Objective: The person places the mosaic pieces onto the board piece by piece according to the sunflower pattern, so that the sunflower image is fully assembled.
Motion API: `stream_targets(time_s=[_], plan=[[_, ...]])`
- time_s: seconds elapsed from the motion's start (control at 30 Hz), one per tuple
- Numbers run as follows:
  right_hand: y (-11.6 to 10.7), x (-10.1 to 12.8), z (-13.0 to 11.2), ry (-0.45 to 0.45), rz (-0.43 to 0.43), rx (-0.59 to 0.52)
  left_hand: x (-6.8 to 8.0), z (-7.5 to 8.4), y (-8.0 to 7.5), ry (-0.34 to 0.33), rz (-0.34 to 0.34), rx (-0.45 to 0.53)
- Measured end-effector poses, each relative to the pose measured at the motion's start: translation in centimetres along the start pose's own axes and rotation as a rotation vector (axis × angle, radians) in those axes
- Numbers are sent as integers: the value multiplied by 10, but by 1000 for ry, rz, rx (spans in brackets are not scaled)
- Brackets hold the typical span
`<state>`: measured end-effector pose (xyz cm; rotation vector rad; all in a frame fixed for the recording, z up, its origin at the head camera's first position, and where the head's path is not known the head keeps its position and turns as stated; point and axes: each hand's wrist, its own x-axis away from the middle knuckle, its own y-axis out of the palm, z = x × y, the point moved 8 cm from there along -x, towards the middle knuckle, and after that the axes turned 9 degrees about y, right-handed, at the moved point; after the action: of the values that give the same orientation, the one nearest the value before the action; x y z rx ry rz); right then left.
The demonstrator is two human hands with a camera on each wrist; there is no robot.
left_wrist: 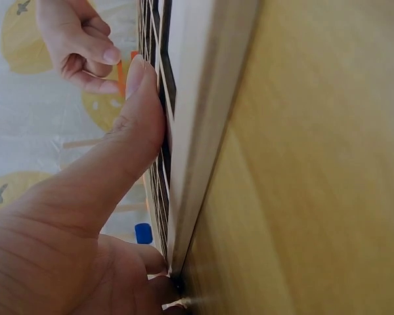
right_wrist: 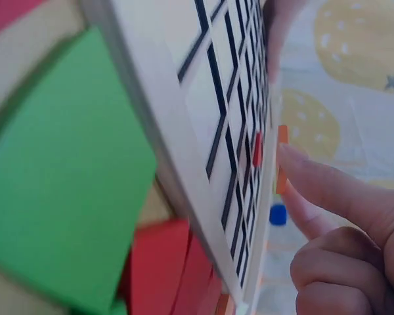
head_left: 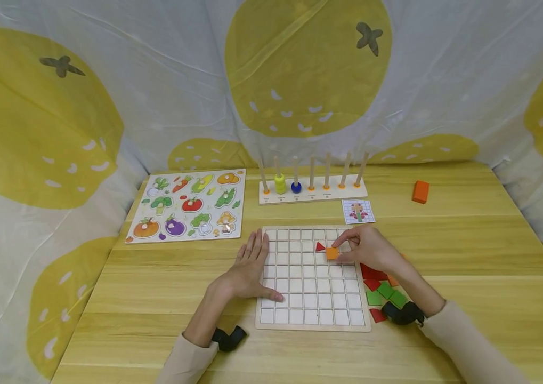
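Note:
A white wooden grid board lies on the table in front of the person. Between thumb and index finger the right hand pinches an orange square tile, held over the upper right part of the grid. In the right wrist view the tile stands on edge to the camera, just off the board's surface. Beside it a red triangle tile sits on the grid. The left hand lies along the board's left edge, fingers straight, its thumb resting over the grid.
Right of the board lie loose green tiles and red tiles. Behind it stand a pegged counting rack and a small pattern card. A vegetable puzzle board is at left, an orange block at far right.

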<state>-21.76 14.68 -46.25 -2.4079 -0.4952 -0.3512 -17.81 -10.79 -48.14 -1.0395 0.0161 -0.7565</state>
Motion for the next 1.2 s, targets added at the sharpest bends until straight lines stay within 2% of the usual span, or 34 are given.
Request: stream_targets(time_s=[0.27,0.43,0.73,1.2], plan=[[17,-5,-6,22,9,25,0,1,0,-1,3,4],[17,-7,-3,21,17,11,-1,0,1,-2,3,3],[20,-8,-3,-17,-24,-36,-1,0,0,-1,3,5],[21,-8,-10,-27,-14,-8,0,0,0,-6,4,-1]])
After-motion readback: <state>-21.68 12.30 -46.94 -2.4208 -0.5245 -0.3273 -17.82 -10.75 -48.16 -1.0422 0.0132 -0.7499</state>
